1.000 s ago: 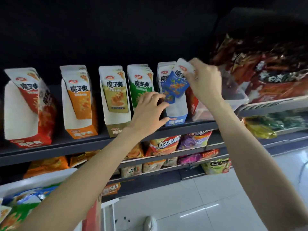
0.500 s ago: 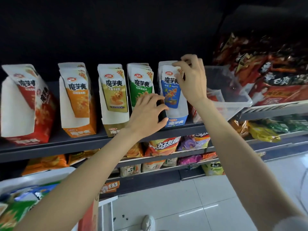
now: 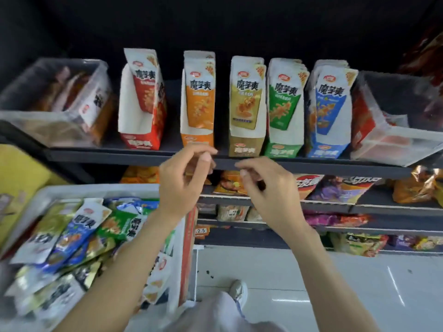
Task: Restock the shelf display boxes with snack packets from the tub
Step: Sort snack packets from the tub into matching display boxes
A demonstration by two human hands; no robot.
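Note:
Several display boxes stand in a row on the dark shelf: a red box, an orange box, a tan box, a green box and a blue box. Each holds upright snack packets; the blue box's front packet stands straight. My left hand and my right hand hover below the shelf edge, fingers loosely curled, holding nothing. The white tub at lower left holds several mixed packets, among them a blue packet.
Clear plastic bins sit at both ends of the shelf, the left bin and the right bin. Lower shelves carry more snack bags. A white tiled floor lies below, with my shoe on it.
My right hand let go of the blue packet, which now stands in the blue box. Both hands dropped from the boxes to below the shelf edge. The view tilted down and left, showing the tub.

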